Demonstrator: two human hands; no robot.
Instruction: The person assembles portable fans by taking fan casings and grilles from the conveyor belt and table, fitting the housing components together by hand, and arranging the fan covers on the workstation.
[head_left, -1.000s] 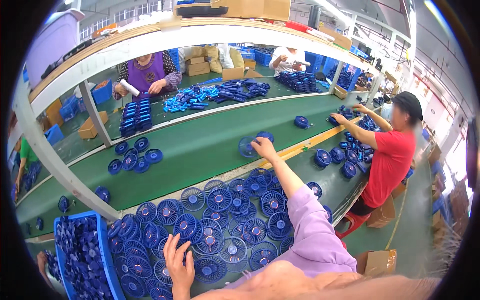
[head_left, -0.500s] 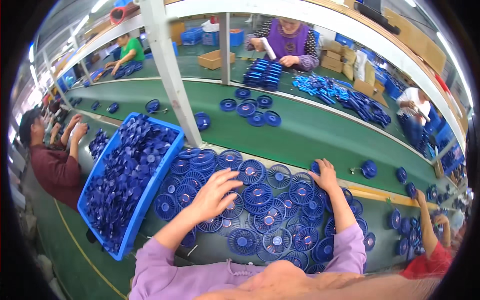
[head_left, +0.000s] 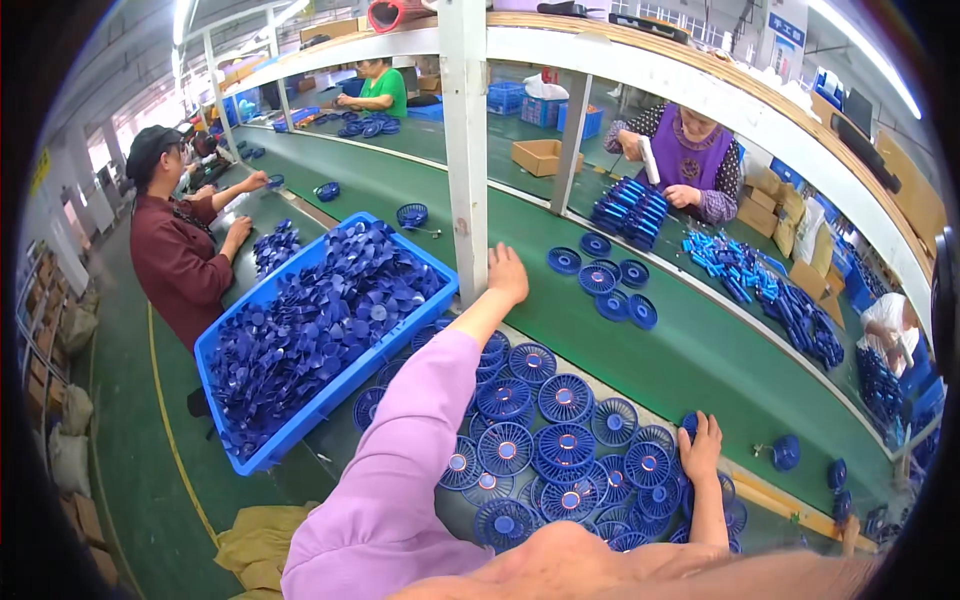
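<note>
Head view: round blue plastic fan grilles with slotted rims lie heaped on the table directly before the person. At the pile's right edge, the right hand rests with half-bent fingers against a dark-blue round plastic piece; whether it grips it, I cannot tell. Left of the pile, a bright-blue rectangular plastic crate brims with dark-blue blades. Beyond, the left hand reaches past a white upright post, fingers nearly straight, its palm hidden, so any hold cannot be told. Farther across the green belt sit six blue round housings.
</note>
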